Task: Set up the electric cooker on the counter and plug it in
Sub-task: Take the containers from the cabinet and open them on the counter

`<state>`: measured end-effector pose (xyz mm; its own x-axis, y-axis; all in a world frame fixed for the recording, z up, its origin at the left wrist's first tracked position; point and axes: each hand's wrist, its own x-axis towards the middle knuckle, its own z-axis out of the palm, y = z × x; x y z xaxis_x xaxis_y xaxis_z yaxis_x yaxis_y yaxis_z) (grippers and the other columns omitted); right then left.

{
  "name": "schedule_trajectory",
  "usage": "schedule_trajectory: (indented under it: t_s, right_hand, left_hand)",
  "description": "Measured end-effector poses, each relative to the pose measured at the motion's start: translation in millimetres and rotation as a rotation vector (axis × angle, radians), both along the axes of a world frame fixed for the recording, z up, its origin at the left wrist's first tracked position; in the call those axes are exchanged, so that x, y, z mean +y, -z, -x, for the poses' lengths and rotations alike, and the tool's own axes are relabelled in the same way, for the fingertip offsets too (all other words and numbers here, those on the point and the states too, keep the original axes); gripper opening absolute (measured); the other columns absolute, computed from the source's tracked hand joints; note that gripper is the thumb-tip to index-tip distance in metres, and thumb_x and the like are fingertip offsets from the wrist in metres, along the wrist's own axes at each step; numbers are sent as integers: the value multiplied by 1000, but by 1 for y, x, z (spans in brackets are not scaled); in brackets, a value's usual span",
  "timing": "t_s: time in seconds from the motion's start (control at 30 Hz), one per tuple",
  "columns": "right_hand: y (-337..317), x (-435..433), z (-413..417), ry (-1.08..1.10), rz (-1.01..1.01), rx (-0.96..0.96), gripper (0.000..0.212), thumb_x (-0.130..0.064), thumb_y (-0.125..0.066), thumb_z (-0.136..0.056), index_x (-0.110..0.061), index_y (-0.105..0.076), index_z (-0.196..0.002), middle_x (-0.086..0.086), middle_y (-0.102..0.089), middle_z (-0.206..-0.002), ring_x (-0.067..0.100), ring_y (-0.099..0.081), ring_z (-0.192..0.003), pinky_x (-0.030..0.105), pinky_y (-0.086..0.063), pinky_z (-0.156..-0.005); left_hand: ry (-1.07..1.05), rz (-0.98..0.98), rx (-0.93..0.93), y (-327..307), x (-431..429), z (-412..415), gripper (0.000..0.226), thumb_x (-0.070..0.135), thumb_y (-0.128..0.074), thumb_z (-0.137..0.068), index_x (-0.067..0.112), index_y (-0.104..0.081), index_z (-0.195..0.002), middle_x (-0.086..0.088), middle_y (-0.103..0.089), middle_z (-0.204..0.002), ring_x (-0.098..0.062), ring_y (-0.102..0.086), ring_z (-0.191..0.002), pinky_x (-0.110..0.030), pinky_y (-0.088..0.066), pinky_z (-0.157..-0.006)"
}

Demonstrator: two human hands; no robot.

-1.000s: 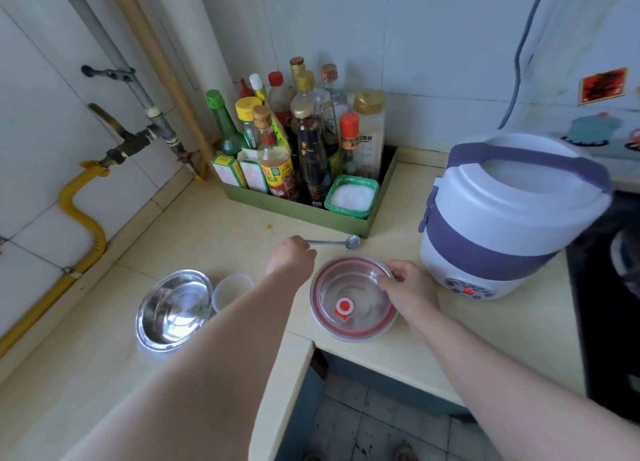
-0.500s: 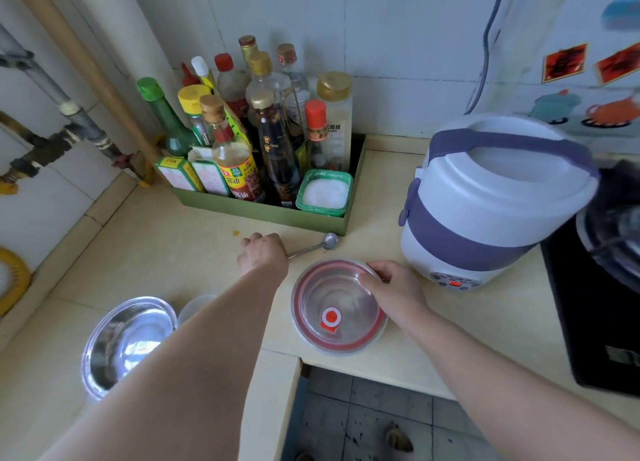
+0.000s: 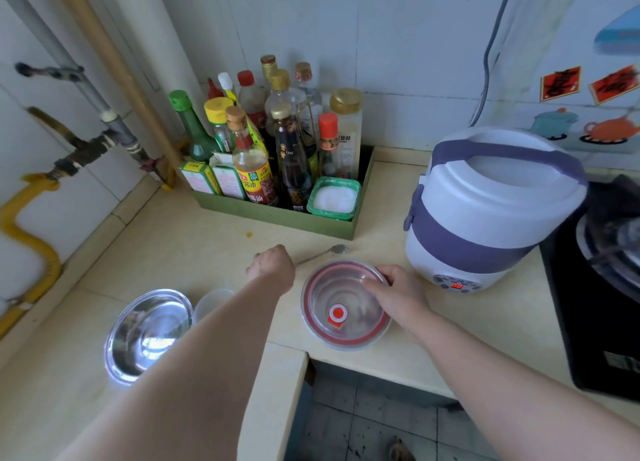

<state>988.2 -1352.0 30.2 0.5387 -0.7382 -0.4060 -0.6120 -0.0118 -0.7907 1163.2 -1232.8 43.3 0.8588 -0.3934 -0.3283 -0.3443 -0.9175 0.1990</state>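
Note:
The white and purple electric cooker (image 3: pixel 485 211) stands on the beige counter (image 3: pixel 166 238) at the right, lid closed, its red display lit on the front panel. A grey cord (image 3: pixel 490 44) hangs down the wall behind it. My left hand (image 3: pixel 272 266) is curled round the handle of a metal spoon (image 3: pixel 329 251) that lies on the counter. My right hand (image 3: pixel 398 289) grips the right rim of a steel bowl with a clear, red-ringed lid (image 3: pixel 343 304), just left of the cooker.
A green tray (image 3: pixel 277 214) of sauce bottles and a salt tub stands against the back wall. An empty steel bowl (image 3: pixel 147 332) and a small plastic cup (image 3: pixel 211 303) sit at the left. A black stove (image 3: pixel 595 287) borders the cooker on the right. Gas pipes run along the left wall.
Both hands stay on the spoon and the lidded bowl. Only the camera view has shifted, first right and then slightly back left.

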Motion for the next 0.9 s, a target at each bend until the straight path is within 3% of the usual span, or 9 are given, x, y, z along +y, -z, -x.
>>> schedule_trajectory:
  t_s: [0.1, 0.17, 0.27, 0.47, 0.63, 0.73, 0.8, 0.87, 0.9]
  right_hand:
    - [-3, 2, 0, -4, -9, 2, 39, -35, -65, -82, -18, -61, -117, 1, -67, -110, 23, -62, -102, 32, -49, -86]
    - [-5, 3, 1, -12, -8, 2, 37, -35, -64, -82, -17, -62, -114, 3, -68, -107, 24, -63, -99, 29, -47, -80]
    - [-8, 2, 4, -67, 32, 40, 20, -31, -60, -82, -16, -67, -93, 1, -68, -83, 23, -62, -80, 26, -41, -58]
    - [-7, 0, 16, -90, 28, 27, 20, -26, -57, -81, -13, -62, -69, 1, -56, -61, 19, -51, -60, 28, -34, -55]
    - [-6, 1, 25, -119, 45, 61, 37, -33, -57, -85, -18, -43, -54, -3, -42, -52, 16, -42, -54, 29, -27, -51]
    - [-5, 2, 25, -108, 26, 64, 36, -32, -57, -86, -19, -45, -55, -4, -43, -52, 15, -42, -52, 29, -28, -51]
    - [-7, 4, 25, -91, 7, 57, 33, -32, -57, -86, -19, -48, -57, -3, -45, -54, 15, -43, -53, 28, -29, -51]
    - [-8, 6, 24, -69, -2, 54, 33, -31, -57, -87, -19, -48, -57, -4, -47, -55, 15, -44, -54, 27, -30, -50]
    - [-8, 8, 23, -68, -3, 57, 35, -31, -57, -87, -19, -47, -55, -3, -48, -54, 17, -46, -55, 28, -32, -52]
  left_hand:
    - [22, 245, -13, -18, 7, 0, 2, 17, -53, -93, 16, -55, -93, -10, -65, -96, -31, -56, -97, -37, -47, -77]
    - [28, 372, -18, -33, 8, -1, 6, 18, -56, -93, 18, -53, -88, -11, -64, -91, -30, -55, -87, -33, -43, -67]
    - [-37, 486, -60, -56, -1, -4, 7, 19, -55, -93, 13, -57, -94, -5, -60, -87, -25, -53, -79, -29, -39, -64]
    - [-72, 514, -143, -76, -36, -6, 19, 16, -49, -91, 11, -66, -96, -5, -62, -87, -26, -54, -80, -29, -41, -67]
    - [-98, 445, -135, -75, -53, -4, 21, 11, -54, -88, 12, -73, -79, -9, -63, -77, -30, -54, -74, -28, -43, -65]
    - [-144, 483, -98, -75, -50, 0, 19, 18, -60, -87, 7, -63, -71, -11, -59, -76, -31, -54, -76, -28, -42, -66]
    - [-214, 564, -57, -77, -40, 4, 17, 23, -62, -89, 7, -63, -95, -12, -62, -95, -31, -58, -95, -33, -46, -79]
    - [-290, 591, -60, -75, -26, 8, 38, 25, -60, -91, 6, -55, -124, -12, -63, -120, -32, -56, -115, -36, -46, -92]
    - [-308, 571, -75, -73, -17, 10, 39, 24, -58, -92, 7, -54, -126, -13, -62, -125, -33, -56, -117, -37, -46, -94]
